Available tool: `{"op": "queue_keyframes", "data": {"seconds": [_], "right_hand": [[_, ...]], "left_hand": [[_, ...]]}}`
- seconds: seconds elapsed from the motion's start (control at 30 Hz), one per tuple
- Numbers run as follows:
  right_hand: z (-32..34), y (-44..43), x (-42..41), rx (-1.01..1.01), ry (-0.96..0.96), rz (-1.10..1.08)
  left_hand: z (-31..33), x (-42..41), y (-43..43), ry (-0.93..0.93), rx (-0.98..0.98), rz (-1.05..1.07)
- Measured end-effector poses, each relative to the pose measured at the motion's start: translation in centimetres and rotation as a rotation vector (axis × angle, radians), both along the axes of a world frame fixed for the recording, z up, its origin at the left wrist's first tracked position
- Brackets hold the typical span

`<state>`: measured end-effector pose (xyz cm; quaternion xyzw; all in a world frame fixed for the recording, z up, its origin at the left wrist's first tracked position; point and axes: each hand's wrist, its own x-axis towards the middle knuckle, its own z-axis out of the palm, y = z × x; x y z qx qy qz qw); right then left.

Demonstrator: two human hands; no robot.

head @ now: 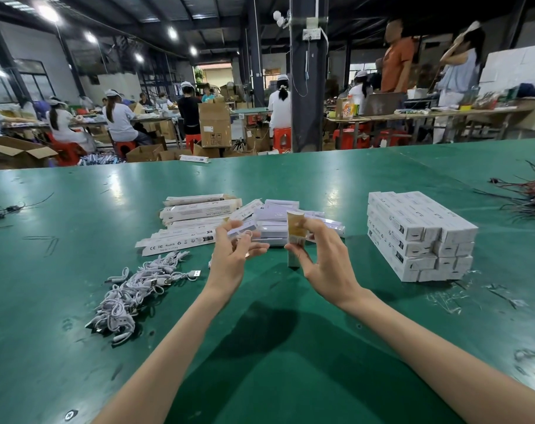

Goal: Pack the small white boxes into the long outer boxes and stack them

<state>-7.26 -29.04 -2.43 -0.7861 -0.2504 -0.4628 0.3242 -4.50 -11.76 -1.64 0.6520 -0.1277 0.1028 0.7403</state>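
My right hand (322,261) grips a long outer box (295,231) held upright, its open brown-lined end flap at the top and its bottom end near the table. My left hand (234,255) holds a small white box (240,232) just left of it, fingers curled round it, with a bit of white cable looped at the fingertips. Behind my hands lies a heap of small white boxes (278,220). Flat, unfilled outer boxes (186,221) lie in a loose pile to the left. A neat stack of packed outer boxes (419,237) stands at the right.
A tangle of white USB cables (138,293) lies front left on the green table (76,270). Dark red wires (532,194) sprawl at the far right edge. Beyond the table, seated workers, cardboard cartons and red stools fill the hall.
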Motion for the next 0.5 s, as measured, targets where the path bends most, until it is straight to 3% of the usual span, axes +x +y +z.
{"op": "queue_keyframes", "data": {"seconds": [0.3, 0.5], "right_hand": [[0.02, 0.08, -0.04, -0.007, -0.004, -0.006], [-0.16, 0.09, 0.11, -0.012, -0.019, -0.005]], "left_hand": [[-0.03, -0.47, -0.23, -0.016, 0.079, 0.018], [-0.02, -0.44, -0.42, 0.199, -0.201, -0.074]]}}
